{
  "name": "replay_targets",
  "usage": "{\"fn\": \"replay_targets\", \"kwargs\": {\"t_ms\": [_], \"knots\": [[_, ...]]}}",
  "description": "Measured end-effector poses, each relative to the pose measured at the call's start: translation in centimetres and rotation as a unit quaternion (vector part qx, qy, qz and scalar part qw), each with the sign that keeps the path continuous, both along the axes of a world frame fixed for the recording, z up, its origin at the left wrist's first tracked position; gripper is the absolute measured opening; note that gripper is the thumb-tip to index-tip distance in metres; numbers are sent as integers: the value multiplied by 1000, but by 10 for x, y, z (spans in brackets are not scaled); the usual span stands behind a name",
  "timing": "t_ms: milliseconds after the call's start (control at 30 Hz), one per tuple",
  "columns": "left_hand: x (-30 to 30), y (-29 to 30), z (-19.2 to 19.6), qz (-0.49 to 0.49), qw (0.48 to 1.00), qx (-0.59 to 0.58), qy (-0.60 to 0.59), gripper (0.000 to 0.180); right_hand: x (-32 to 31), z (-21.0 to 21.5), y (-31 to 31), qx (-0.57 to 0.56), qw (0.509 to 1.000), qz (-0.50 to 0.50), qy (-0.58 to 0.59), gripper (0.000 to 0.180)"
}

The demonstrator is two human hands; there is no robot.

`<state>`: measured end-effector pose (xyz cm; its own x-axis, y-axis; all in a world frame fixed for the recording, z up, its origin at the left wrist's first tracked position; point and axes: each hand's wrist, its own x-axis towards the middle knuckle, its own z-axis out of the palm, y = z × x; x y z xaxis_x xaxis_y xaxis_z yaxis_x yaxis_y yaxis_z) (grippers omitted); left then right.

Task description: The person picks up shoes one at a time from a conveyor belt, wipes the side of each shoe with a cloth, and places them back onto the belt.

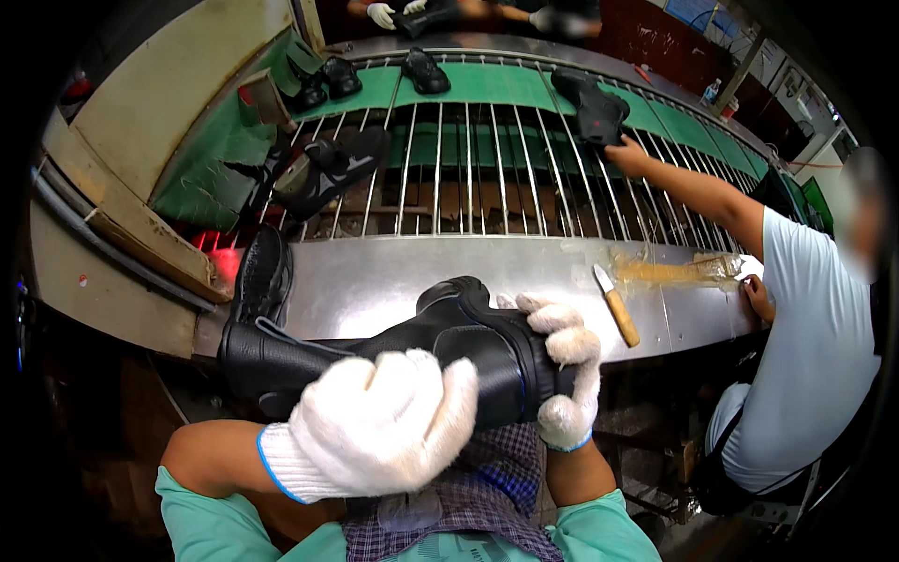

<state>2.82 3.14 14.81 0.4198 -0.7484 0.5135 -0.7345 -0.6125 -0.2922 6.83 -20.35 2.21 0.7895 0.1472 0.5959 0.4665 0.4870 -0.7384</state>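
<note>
A black leather boot (403, 337) lies on its side across my lap and the metal edge, its shaft toward the left and its sole end toward the right. My right hand (571, 365), in a white knit glove, wraps its fingers round the sole end. My left hand (375, 426), gloved too, is curled closed in front of the boot. Whatever its fingers may hold is hidden. Another black boot or shoe (262, 276) leans behind the shaft on the metal ledge. A knife (618, 309) with a wooden handle rests right of my right hand.
Beyond the steel ledge (375, 272) runs a roller conveyor (487, 169) with green sheets and several black shoes. At right a co-worker (805, 347) reaches to a black boot (599, 112) on it. More gloved hands (381, 14) work across the line.
</note>
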Motion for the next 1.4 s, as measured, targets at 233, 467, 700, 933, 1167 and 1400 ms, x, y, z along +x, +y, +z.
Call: {"fn": "replay_targets", "kwargs": {"t_ms": [233, 467, 700, 933, 1167, 1400], "knots": [[-12, 12, -20, -91, 995, 26, -15, 24, -35, -6, -5, -23, 999, 29, -5, 31], [-46, 9, -39, 12, 997, 38, -64, 18, -66, -2, 6, -83, 990, -99, 62, 58], [-25, -1, -4, 55, 987, 14, 153, 36, -62, -6, 4, -135, 986, -99, -25, 48], [-11, 9, -3, 25, 990, 102, 95, 32, -55, 12, 21, -71, 993, -74, 63, 13], [9, -4, 20, -29, 978, 179, 107, 40, -33, 19, 1, -117, 992, -52, 19, 15], [20, -12, 23, -90, 964, 226, 111, 42, -25, 35, -12, -166, 984, -16, -53, 14]]}}
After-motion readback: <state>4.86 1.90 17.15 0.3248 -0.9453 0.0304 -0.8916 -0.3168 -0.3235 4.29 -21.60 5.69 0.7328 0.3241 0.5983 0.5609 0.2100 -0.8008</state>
